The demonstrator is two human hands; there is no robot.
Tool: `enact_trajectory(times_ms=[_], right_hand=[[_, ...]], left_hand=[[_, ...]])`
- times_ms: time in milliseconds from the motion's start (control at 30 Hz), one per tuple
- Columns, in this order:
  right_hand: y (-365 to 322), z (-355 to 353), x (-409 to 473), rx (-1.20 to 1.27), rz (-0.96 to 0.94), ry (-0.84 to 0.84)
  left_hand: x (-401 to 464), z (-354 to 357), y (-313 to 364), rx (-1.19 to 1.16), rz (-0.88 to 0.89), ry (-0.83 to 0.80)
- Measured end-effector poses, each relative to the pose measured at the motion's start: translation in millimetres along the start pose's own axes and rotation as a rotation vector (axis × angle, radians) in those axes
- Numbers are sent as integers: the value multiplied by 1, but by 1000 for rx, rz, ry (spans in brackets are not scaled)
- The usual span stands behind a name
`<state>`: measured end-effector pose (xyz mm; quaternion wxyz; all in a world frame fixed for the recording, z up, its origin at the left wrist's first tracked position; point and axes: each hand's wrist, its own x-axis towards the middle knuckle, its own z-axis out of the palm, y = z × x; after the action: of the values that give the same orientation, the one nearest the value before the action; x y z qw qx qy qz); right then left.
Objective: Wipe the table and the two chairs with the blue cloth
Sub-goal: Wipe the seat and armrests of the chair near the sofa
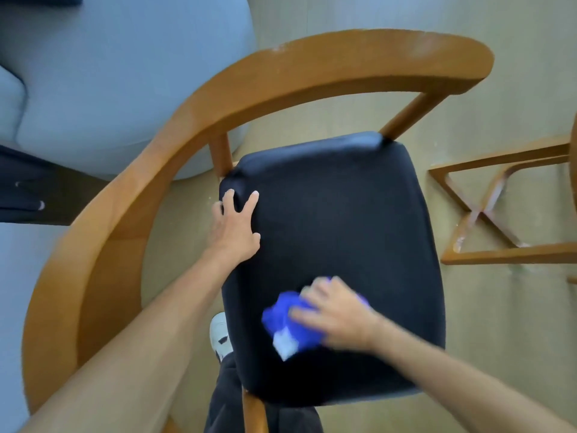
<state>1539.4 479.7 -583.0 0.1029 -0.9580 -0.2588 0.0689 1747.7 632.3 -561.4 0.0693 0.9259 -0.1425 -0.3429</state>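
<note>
A wooden chair (312, 67) with a curved backrest and a black padded seat (337, 220) fills the middle of the view. My right hand (337, 314) presses the crumpled blue cloth (288, 320) onto the near part of the seat; a white tag sticks out of the cloth. The hand and cloth look blurred. My left hand (234, 226) rests flat with fingers spread on the seat's far left corner. The table top is out of view.
A light blue sofa (109, 89) stands close behind the chair on the left. A wooden cross-shaped base (499, 214), of a table or other furniture, lies on the right. My dark trouser leg and white shoe (220, 335) are beside the seat's left edge.
</note>
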Motion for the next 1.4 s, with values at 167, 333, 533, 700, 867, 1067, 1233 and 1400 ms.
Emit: enact_trajectory(times_ms=[167,333,533,700,867,1067,1233,1400], right_hand=[[132,-35,77,-67,1125,271],[-28,4,93,90,716,228],[-116,23,-3,133,-147,-264],[28,-8,-97,13,103,-91],[58,-12,-138,270,1142,185],[-26,-5,-123,101,-45,-309],[16,-14,-155,-54,-398,-488],[111,-47,-172,78,650,-158]], left_hand=[[3,1,-1,-233,-16,96],[8,-16,-11,-435,-51,171],[-10,-2,6,-242,-49,-31],[-20,15,15,-65,-65,-70],[-22,21,15,-15,-65,-66],[-23,26,20,6,-80,-28],[-24,30,9,19,-53,8],[-24,38,7,-77,-54,27]])
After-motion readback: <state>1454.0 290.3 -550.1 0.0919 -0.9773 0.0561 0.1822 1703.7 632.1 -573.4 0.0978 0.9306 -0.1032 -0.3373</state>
